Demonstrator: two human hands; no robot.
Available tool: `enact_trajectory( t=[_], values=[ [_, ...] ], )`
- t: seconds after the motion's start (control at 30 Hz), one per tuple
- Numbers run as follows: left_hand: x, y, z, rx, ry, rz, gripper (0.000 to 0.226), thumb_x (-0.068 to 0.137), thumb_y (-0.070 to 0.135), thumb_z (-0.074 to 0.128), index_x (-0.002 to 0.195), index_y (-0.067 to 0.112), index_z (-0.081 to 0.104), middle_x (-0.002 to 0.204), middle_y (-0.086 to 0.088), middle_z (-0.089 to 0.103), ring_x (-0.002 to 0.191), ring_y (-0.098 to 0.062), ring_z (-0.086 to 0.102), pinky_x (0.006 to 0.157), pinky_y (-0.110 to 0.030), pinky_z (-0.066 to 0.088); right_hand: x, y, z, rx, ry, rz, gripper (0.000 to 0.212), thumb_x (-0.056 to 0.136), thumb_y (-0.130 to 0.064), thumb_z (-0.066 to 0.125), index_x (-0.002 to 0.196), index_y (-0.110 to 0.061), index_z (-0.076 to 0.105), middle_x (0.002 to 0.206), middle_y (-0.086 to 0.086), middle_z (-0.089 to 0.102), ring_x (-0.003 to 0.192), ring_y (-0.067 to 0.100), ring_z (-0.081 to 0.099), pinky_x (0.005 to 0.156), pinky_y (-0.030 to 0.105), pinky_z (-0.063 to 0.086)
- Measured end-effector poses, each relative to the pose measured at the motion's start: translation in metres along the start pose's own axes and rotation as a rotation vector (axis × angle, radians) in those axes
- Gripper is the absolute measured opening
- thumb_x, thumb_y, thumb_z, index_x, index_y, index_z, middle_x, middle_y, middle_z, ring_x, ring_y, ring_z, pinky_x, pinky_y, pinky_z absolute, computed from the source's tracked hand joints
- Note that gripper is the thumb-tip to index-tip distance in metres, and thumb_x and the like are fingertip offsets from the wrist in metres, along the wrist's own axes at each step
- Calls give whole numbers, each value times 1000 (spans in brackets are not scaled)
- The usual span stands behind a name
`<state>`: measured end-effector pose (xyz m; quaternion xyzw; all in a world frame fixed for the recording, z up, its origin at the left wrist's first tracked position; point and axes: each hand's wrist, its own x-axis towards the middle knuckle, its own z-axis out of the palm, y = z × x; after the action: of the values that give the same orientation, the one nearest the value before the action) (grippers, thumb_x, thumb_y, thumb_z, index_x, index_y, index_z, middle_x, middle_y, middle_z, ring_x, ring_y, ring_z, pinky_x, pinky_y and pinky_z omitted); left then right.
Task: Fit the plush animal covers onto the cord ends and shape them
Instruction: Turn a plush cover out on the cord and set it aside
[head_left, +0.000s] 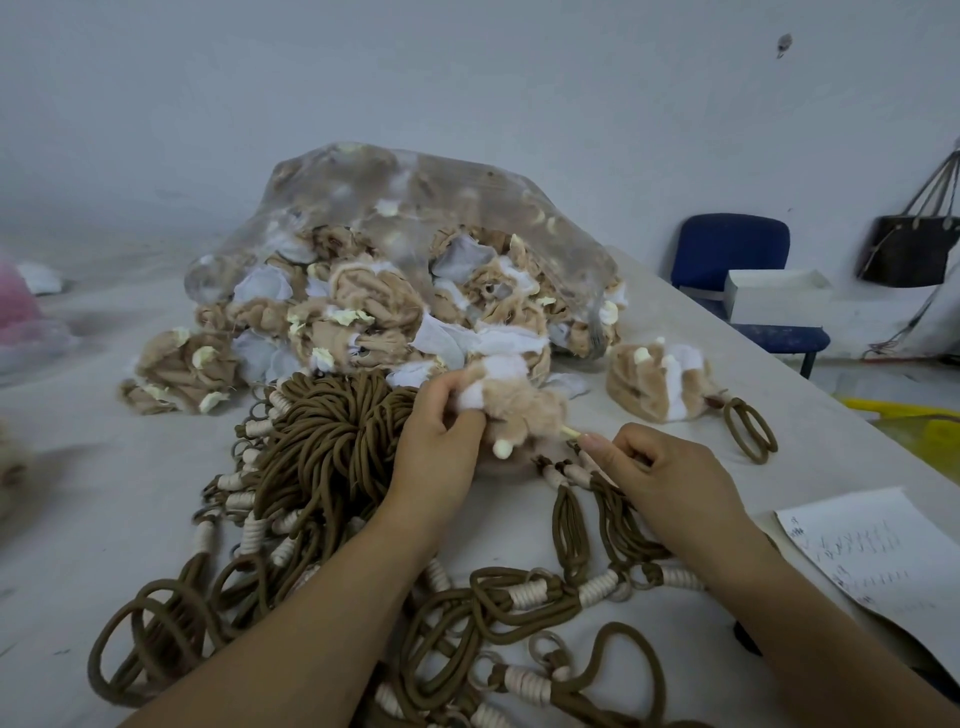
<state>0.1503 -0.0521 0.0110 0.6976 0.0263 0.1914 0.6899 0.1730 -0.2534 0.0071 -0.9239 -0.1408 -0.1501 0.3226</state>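
Brown cords (332, 447) lie in tangled loops on the near table (104, 467), from six o'clock up to a thick bundle at ten. Just past them, the person's left hand (441, 431) grips a tan-and-white plush cover (519, 405), fingers curled round it. The right hand (660, 467) pinches a cord end (566, 470) just beside the cover.

Loops trailing under the right wrist could snag and drag neighbouring cords along, or pull the end out of the cover. A sheet of paper (872, 551) at four o'clock sits near the table edge, where an elbow could knock it off. At two o'clock a finished plush piece (654, 379) lies near that same edge. The freest room looks to be at nine o'clock. A full plastic bag (415, 208) of covers blocks twelve.
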Motion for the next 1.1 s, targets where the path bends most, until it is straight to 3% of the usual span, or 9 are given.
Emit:
enact_trajectory(
  t=[0.13,0.23,0.3,0.43,0.53,0.73,0.87,0.97,1.1],
  values=[
    [-3,4,-1,-37,-116,68,34,90,40,48,113,64,57,139,16,51,129,-11,49,108,-44,42,0,0,0,81,1,3,50,73,-80,36,64,-33,49,52,-20,53,52,1,50,50,25,31],
    [-5,6,0,23,-148,123,34,83,59,50,116,65,55,135,16,50,124,-8,52,107,-45,43,-1,0,-1,121,6,-22,51,75,-77,40,64,-28,48,50,-19,53,49,2,48,50,25,32],
    [-6,6,1,54,-114,153,27,86,57,57,112,56,63,125,16,52,117,-7,54,103,-45,47,-1,-1,-1,119,2,-34,52,75,-77,40,64,-27,48,51,-16,52,49,3,48,49,25,33],
    [-6,7,2,65,-92,199,20,87,42,58,105,42,67,119,19,52,113,10,49,106,-42,44,1,-2,-1,86,-12,-39,49,75,-77,39,65,-31,49,55,-14,53,52,4,50,50,24,33],
    [-5,6,1,74,-105,210,18,92,29,61,105,40,68,119,19,52,114,11,48,107,-39,43,1,-2,-2,77,-23,-45,46,76,-77,38,63,-34,49,54,-14,52,53,4,49,50,26,34],
    [-5,7,0,105,-105,258,25,91,18,65,102,41,68,116,14,55,113,10,50,99,-12,39,1,-1,-5,58,-26,-43,53,73,-80,39,66,-29,52,53,-9,50,50,5,47,50,27,34],
    [-7,9,1,62,-139,242,20,91,21,64,103,37,69,120,6,56,114,4,52,99,-15,42,-1,-1,-6,146,-20,-79,52,74,-77,45,63,-27,55,51,-8,49,48,4,45,51,26,35],
    [-9,13,4,-3,-190,226,17,90,25,63,104,31,71,122,3,57,116,2,53,97,-16,44,-2,-4,-7,242,-32,-106,47,75,-73,51,61,-28,56,51,-11,50,48,2,45,49,17,34],
    [-11,13,8,-95,-204,247,25,83,32,62,104,23,73,119,8,62,119,-3,56,101,-22,45,-4,-8,-6,346,-37,-115,46,76,-64,57,54,-24,48,48,-10,42,46,1,39,47,13,31]
  ],
)
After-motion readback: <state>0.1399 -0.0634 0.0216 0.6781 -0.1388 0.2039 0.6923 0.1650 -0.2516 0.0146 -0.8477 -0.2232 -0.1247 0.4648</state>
